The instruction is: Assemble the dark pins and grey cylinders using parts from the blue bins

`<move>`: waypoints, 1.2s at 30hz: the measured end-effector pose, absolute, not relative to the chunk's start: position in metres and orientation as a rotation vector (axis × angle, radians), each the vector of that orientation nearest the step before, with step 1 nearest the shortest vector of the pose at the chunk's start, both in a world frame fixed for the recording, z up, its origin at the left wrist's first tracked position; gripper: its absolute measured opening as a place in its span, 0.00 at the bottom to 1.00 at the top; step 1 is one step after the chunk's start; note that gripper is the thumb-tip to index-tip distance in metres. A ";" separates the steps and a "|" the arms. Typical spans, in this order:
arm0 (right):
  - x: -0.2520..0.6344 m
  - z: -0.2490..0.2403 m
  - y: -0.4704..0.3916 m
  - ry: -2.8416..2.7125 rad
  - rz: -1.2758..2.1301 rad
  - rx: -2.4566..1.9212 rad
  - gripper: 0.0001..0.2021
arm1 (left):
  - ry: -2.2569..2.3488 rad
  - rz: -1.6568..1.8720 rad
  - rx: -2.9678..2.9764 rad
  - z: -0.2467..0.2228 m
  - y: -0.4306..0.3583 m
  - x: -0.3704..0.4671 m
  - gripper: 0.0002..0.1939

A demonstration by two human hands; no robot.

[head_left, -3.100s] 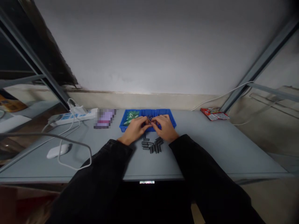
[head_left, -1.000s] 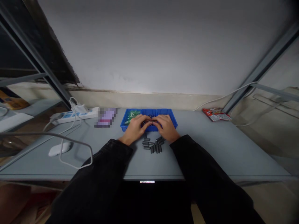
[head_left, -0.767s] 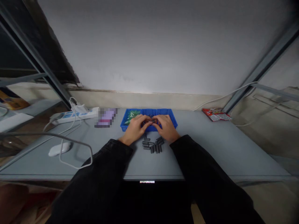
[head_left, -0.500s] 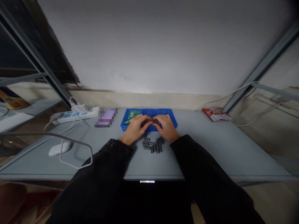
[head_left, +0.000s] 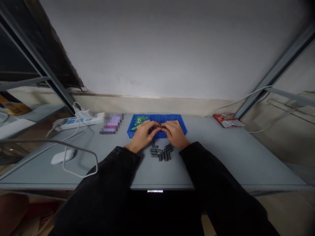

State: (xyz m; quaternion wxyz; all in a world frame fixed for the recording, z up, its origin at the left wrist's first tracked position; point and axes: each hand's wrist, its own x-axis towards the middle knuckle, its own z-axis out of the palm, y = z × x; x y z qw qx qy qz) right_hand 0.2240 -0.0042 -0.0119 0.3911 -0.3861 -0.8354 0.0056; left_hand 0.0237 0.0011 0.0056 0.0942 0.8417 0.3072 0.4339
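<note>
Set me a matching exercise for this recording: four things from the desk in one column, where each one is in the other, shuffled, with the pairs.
1. Blue tray
2. Dark cylinders
3. Power strip
4. Red packet

A. On the right part of the desk
B. Loose between the forearms, on the tray's near side
C. On the left, cables running from it
D. Partly hidden by the left hand and right hand

Pairs: 1-D, 2-B, 3-C, 4-A.

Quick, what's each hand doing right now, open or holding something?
Left hand: closed, pinching a small dark piece.
Right hand: closed on the same piece, mostly hidden by fingers.
</note>
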 end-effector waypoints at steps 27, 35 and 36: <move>0.224 -0.009 -0.004 -2.087 0.022 -1.012 0.06 | 0.928 1.311 2.479 0.002 0.004 0.021 0.08; 0.225 -0.009 -0.001 -2.101 0.033 -0.985 0.12 | 0.856 1.351 2.503 0.007 0.003 0.023 0.06; 0.226 -0.009 0.000 -2.081 0.035 -1.000 0.12 | 0.852 1.370 2.510 0.008 0.003 0.023 0.07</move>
